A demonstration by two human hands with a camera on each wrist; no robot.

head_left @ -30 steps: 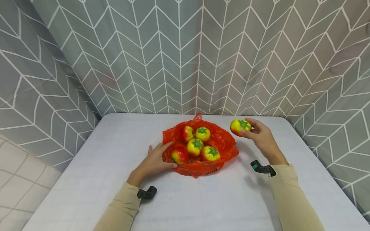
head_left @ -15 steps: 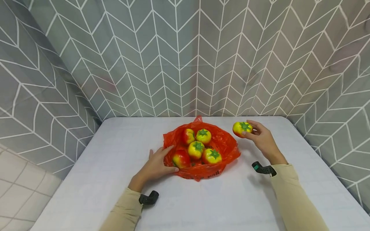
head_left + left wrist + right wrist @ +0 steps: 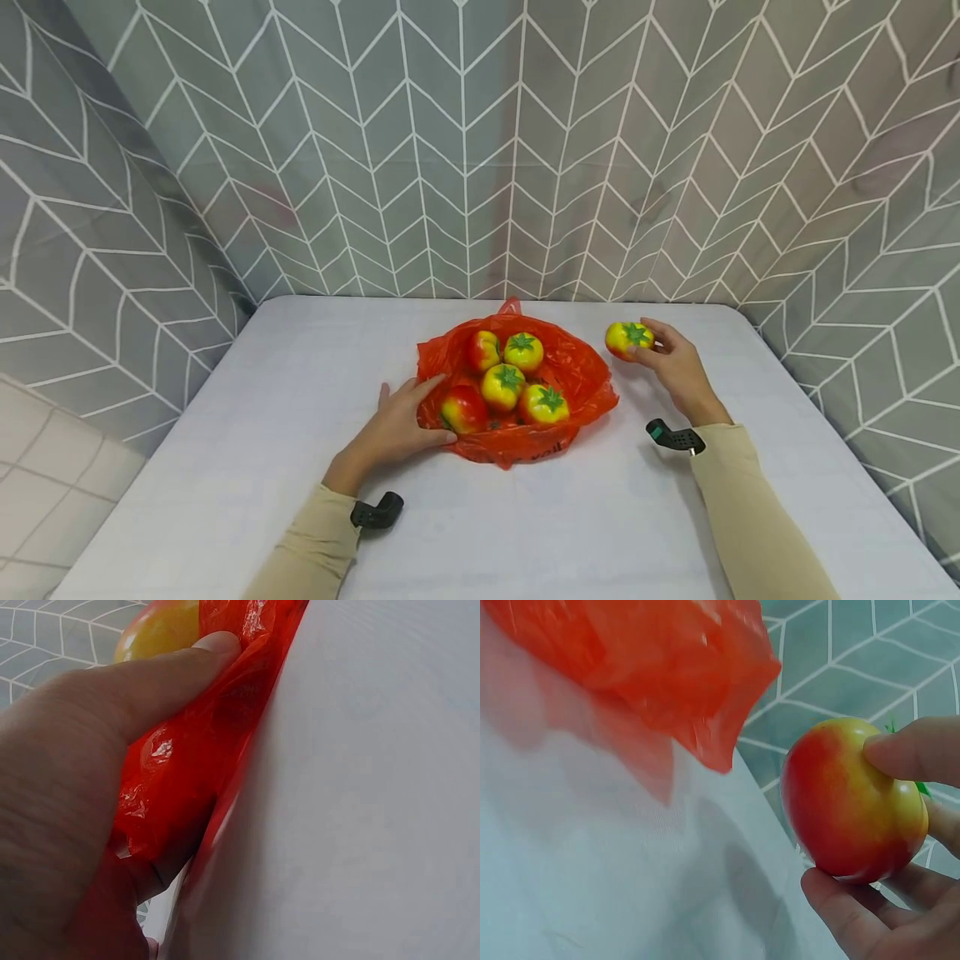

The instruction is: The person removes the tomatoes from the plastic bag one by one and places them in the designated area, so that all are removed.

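Observation:
A red plastic bag (image 3: 581, 367) lies spread on the table with its mouth up. Several yellow-and-red tomatoes with green star-shaped tops, one of them a mostly red tomato (image 3: 464, 409), sit inside it. My left hand (image 3: 393, 423) is at the bag's left side, the thumb pressing the front film in the left wrist view and other fingers partly hidden by the plastic. To the right of the bag, my right hand (image 3: 678, 367) holds a single tomato (image 3: 847, 802) between thumb and fingers, raised above the table, its green top turned toward the palm.
A white cloth covers the table (image 3: 555, 525). Behind it and on both sides hang grey curtains (image 3: 480, 150) with a white zigzag pattern. Black devices, a left wrist camera (image 3: 377, 510) and a right wrist camera (image 3: 675, 436), sit at the cuffs. Pale tiles (image 3: 52, 475) show at the lower left.
My right hand, still holding the tomato, has come slightly lower in the head view. The left hand stays at the bag's side, and the tomatoes in the bag keep their arrangement.

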